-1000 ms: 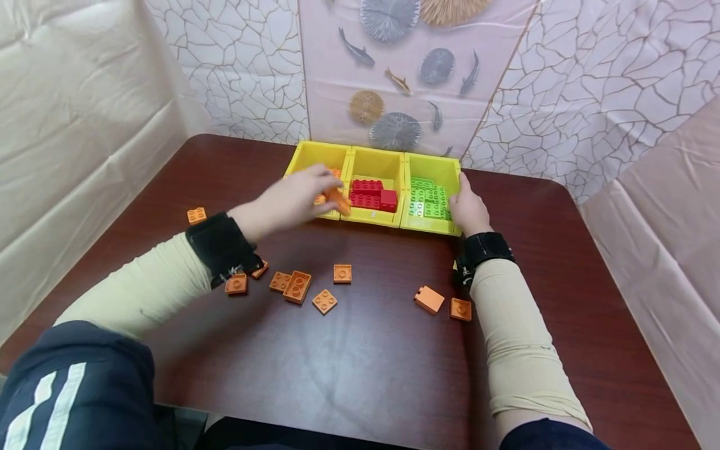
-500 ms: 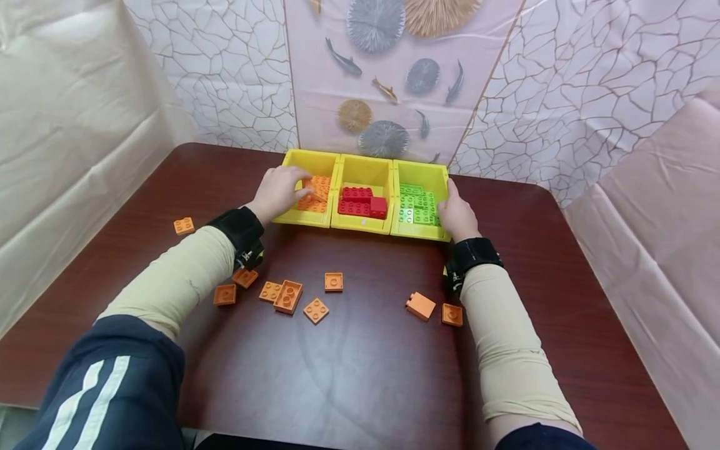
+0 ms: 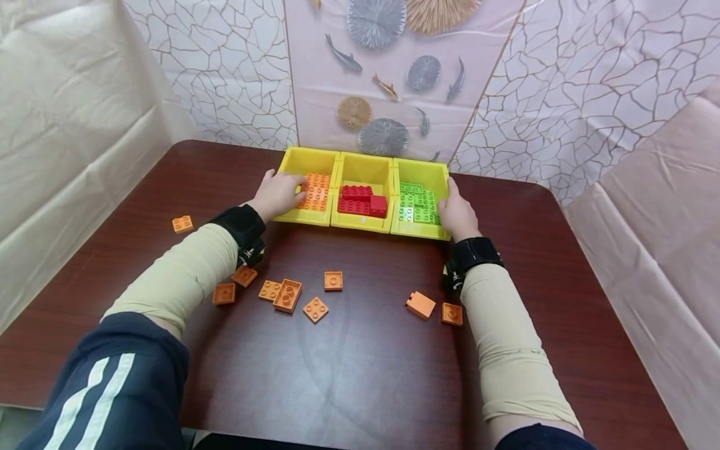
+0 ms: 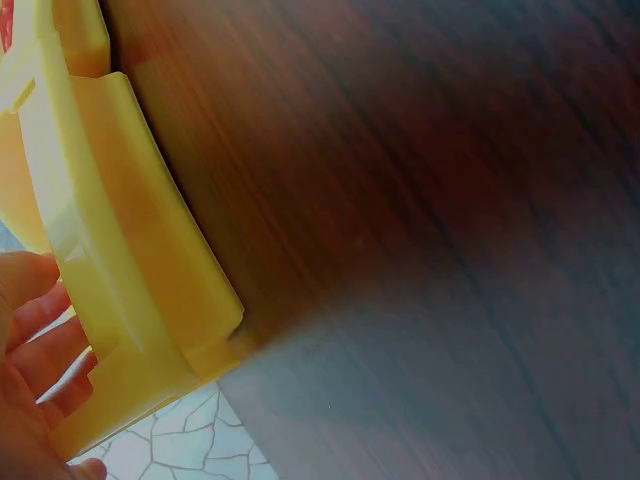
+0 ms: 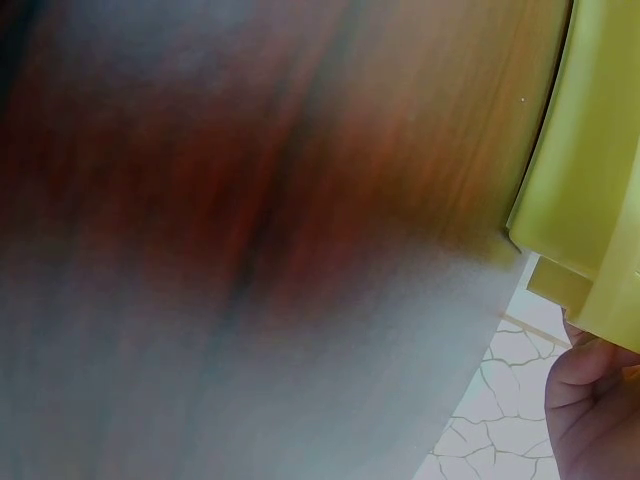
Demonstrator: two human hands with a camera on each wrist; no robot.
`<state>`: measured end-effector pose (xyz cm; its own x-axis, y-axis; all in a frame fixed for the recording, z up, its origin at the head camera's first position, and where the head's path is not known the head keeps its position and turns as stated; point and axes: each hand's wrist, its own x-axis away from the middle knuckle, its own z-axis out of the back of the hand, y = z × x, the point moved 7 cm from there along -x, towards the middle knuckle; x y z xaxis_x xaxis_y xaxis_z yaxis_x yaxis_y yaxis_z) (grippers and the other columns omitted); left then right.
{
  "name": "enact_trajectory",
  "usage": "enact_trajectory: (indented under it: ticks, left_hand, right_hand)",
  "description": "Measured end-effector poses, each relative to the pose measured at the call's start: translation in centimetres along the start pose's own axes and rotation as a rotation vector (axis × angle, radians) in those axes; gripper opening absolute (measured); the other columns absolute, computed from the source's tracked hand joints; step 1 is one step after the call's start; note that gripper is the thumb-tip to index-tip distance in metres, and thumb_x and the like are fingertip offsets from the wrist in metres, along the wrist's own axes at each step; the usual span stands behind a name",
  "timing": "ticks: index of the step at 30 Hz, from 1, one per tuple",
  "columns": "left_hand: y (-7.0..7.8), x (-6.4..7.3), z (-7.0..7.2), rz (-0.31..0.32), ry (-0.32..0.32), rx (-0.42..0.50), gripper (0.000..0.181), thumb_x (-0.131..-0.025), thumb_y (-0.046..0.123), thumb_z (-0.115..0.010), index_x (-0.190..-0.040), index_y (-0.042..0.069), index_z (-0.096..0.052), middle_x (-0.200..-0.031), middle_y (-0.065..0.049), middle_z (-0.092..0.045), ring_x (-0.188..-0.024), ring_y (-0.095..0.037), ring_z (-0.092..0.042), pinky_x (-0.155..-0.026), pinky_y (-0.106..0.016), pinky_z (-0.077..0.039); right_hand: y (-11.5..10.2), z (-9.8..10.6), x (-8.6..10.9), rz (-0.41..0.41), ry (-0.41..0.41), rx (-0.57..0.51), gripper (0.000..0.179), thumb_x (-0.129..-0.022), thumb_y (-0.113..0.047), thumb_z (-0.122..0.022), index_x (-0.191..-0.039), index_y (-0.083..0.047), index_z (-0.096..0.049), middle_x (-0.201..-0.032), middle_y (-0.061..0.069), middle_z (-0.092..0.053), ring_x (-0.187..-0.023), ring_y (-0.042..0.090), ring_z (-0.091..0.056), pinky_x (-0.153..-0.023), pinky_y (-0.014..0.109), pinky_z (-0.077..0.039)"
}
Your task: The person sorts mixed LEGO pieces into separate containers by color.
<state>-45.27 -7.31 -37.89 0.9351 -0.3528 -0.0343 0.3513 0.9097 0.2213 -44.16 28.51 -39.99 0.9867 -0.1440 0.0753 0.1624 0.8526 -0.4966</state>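
Note:
Three joined yellow bins stand at the back of the table. The left bin (image 3: 304,217) holds orange toy bricks (image 3: 317,191), the middle bin (image 3: 360,224) red bricks (image 3: 362,200), the right bin (image 3: 419,231) green bricks (image 3: 422,204). My left hand (image 3: 278,195) holds the left bin's outer side wall; the left wrist view shows fingers (image 4: 45,355) reaching over its edge. At the opposite end, my right hand (image 3: 458,215) grips the right bin's outer wall. No brick shows in either hand.
Several orange bricks lie loose in front: a group (image 3: 287,295) at centre left, a studded plate (image 3: 315,309), a brick on its side (image 3: 420,305) to the right, one (image 3: 182,224) at far left. A patterned cloth wall (image 3: 236,75) rises behind the table.
My left hand carried an orange brick leftward into the left bin, let it go, and settled on that bin's outer wall. My right hand has kept its place at the right bin.

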Motion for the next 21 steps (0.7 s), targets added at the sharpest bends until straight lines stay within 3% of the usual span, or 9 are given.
enact_trajectory:
  ticks: [4,10,16,21]
  left_hand:
    - [-0.4,0.3,-0.1,0.001,-0.022,-0.012,0.031,-0.095,0.022,-0.051,-0.122,0.008,-0.059,-0.123,-0.014,-0.058,-0.116,-0.030,-0.050,-0.104,-0.057,-0.014]
    - [-0.5,1.6,0.7,-0.028,-0.036,0.040,0.033,-0.095,0.022,-0.051,-0.124,0.006,-0.058,-0.127,-0.012,-0.056,-0.118,-0.027,-0.046,-0.102,-0.051,-0.022]
    - [-0.3,3.7,2.0,-0.120,-0.001,0.040,0.029,-0.094,0.016,-0.052,-0.120,0.005,-0.060,-0.120,-0.012,-0.059,-0.111,-0.027,-0.051,-0.097,-0.045,-0.034]
    - [0.1,6.2,2.4,-0.236,-0.007,0.049,0.028,-0.092,0.013,-0.055,-0.117,0.004,-0.062,-0.119,-0.012,-0.059,-0.110,-0.026,-0.052,-0.096,-0.043,-0.038]
  right_hand:
    - [-0.5,-0.3,0.0,0.009,-0.006,-0.001,0.061,-0.099,-0.020,-0.030,-0.150,-0.025,0.003,-0.103,0.023,-0.056,-0.071,0.033,-0.050,-0.063,0.040,-0.038]
    - [-0.8,-0.3,-0.1,0.032,-0.010,0.004,0.061,-0.099,-0.020,-0.029,-0.150,-0.025,0.003,-0.090,0.022,-0.056,-0.066,0.032,-0.049,-0.060,0.039,-0.036]
    - [-0.7,-0.2,-0.1,0.047,-0.008,-0.001,0.060,-0.099,-0.020,-0.029,-0.151,-0.022,0.002,-0.084,0.021,-0.055,-0.063,0.032,-0.047,-0.059,0.039,-0.036]
    - [-0.3,-0.2,0.0,0.043,-0.007,0.002,0.060,-0.099,-0.020,-0.028,-0.150,-0.022,0.003,-0.081,0.020,-0.053,-0.061,0.031,-0.046,-0.057,0.038,-0.035]
